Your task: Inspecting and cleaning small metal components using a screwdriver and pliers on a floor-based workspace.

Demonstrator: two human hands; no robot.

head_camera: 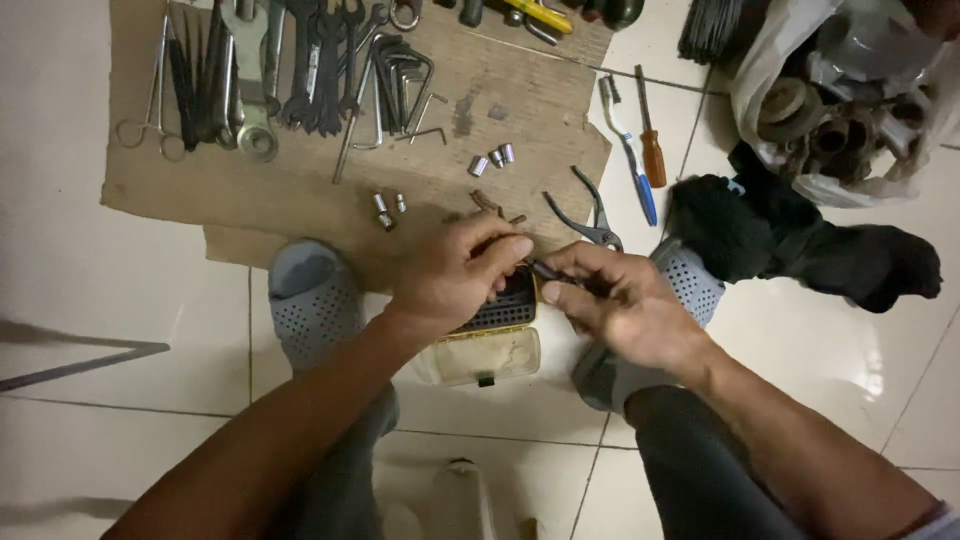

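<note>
The bit case [497, 335] lies open on the floor between two grey sandals [312, 297]. The left hand [455, 275] rests on its black tray, fingers curled around the tray's top edge. The right hand [625, 305] pinches a small dark bit [547, 270] just beside the tray's right corner.

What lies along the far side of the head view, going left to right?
Forceps → wrenches → hex keys → sockets → pliers → toothbrush → screwdriver → bag of parts.
</note>
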